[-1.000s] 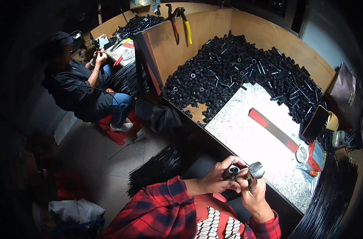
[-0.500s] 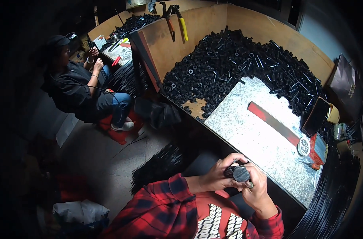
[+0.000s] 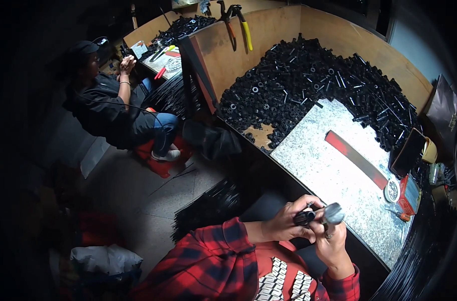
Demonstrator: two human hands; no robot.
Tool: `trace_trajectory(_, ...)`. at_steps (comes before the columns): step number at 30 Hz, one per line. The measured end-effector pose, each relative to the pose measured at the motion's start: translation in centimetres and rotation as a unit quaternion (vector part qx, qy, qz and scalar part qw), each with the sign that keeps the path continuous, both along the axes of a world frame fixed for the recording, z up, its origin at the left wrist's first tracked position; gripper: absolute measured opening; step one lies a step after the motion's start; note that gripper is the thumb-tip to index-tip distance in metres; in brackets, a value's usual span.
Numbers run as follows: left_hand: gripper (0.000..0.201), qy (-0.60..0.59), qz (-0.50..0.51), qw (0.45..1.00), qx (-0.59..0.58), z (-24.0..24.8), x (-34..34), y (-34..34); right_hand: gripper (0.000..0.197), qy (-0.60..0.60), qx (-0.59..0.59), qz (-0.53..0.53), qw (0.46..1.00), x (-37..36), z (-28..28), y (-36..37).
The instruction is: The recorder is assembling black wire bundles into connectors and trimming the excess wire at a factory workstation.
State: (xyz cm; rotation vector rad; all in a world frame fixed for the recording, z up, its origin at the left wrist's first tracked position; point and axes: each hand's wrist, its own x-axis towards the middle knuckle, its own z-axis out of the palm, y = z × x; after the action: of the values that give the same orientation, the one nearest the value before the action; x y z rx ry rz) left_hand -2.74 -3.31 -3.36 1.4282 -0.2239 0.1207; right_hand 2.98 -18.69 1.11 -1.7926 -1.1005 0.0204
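Note:
My left hand is closed around a dark tubular part, whose round end points up toward me. Close beside it, my right hand grips a tool with a rounded grey metal head. Blur and the fingers hide the tool's handle, so its exact kind does not show. Both hands are together in front of my chest, off the near edge of the pale, speckled work board. Across that board lies a worn red and grey flat bar.
A large heap of small black tubular parts fills the wooden-walled bench. Pliers hang over the partition. A white cup, a red box, a screwdriver and a phone stand right. A co-worker sits left.
The grey tool head has moved right, off the tubular part, uncovering its round end. My hands stay close together. The whole view has shifted slightly. The co-worker's hands have come together.

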Motion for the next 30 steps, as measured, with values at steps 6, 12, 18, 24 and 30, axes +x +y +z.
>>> trace_trajectory(6, 0.077, -0.084, 0.048, 0.994, 0.051, -0.8, 0.5, -0.4, 0.005, 0.100, 0.007, 0.005, 0.995, -0.5, 0.4, 0.0)
trace_trajectory(12, 0.062, -0.010, 0.014, 1.000, 0.010, -0.7, 0.5, 0.2, 0.007, 0.104, 0.032, 0.010, 0.994, -0.3, 0.2, 0.4)
trace_trajectory(18, 0.057, -0.052, 0.034, 0.996, 0.059, -0.8, 0.7, 0.5, 0.007, 0.085, 0.028, 0.013, 0.996, -0.2, 0.4, 0.6)
trace_trajectory(24, 0.049, -0.041, 0.016, 0.999, 0.031, -0.7, 0.2, 0.2, 0.008, 0.044, 0.042, 0.014, 0.998, -0.2, 0.0, 0.4)
trace_trajectory(30, 0.067, -0.056, 0.039, 0.998, -0.001, -2.4, 0.3, 0.6, 0.014, 0.069, 0.043, 0.010, 0.997, 0.3, -1.9, 0.3)
